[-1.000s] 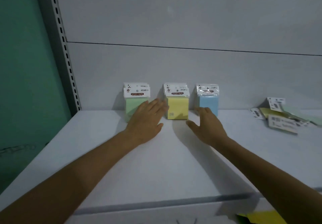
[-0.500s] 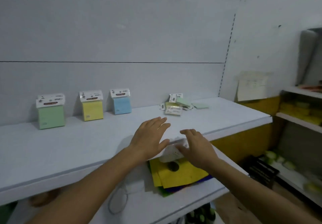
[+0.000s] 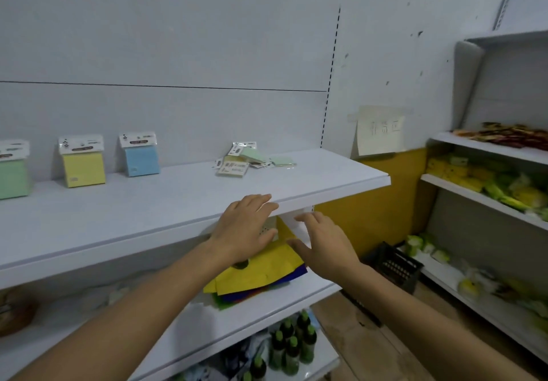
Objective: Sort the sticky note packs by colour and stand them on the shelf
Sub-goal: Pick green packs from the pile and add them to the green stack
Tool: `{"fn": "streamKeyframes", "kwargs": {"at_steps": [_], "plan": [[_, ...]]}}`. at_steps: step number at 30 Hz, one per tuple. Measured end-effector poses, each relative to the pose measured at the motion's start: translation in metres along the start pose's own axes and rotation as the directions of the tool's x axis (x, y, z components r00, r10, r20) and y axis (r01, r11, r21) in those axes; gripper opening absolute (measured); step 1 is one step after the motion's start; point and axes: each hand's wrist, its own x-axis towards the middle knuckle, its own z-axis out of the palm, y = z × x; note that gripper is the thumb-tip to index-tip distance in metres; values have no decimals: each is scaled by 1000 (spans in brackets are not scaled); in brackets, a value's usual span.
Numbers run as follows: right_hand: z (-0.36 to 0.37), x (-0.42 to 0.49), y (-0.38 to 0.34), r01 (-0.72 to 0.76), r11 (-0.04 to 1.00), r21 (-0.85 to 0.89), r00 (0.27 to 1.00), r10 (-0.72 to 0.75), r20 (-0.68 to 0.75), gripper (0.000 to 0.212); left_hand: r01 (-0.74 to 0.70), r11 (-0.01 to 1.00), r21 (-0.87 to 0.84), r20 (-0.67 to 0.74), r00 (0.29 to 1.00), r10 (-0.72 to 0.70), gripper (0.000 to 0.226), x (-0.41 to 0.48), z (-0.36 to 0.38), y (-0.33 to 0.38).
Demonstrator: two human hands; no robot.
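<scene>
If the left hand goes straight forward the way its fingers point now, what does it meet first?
Probably the front edge of the upper shelf: the left hand has its fingertips right at that edge. Depth is unclear; it could instead pass just beneath.

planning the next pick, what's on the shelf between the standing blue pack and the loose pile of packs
Nothing: in the head view the shelf is bare between the blue pack and the loose pile.

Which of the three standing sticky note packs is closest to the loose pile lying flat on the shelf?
The blue pack, rightmost of the standing row; the yellow pack and green pack stand farther left of the pile.
</scene>
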Motion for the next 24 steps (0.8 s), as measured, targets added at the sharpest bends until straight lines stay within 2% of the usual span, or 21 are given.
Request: {"fn": "streamKeyframes", "kwargs": {"at_steps": [7, 15, 21, 24], "plan": [[19, 33, 41, -2, 999, 35, 1000, 3, -30, 47, 35, 999, -36, 2, 999, -35, 53, 57, 33, -11], [31, 128, 106, -53, 997, 55, 997, 57, -61, 44, 157, 984, -82, -49, 986, -162, 45, 196, 68, -71], [43, 215, 139, -74, 997, 27, 993, 76, -89, 43, 336, 937, 98, 68, 937, -343, 67, 262, 109, -116], [60, 250, 143, -45, 998, 40, 997, 48, -68, 41, 277, 960, 31, 59, 959, -278, 59, 269, 127, -124]]}}
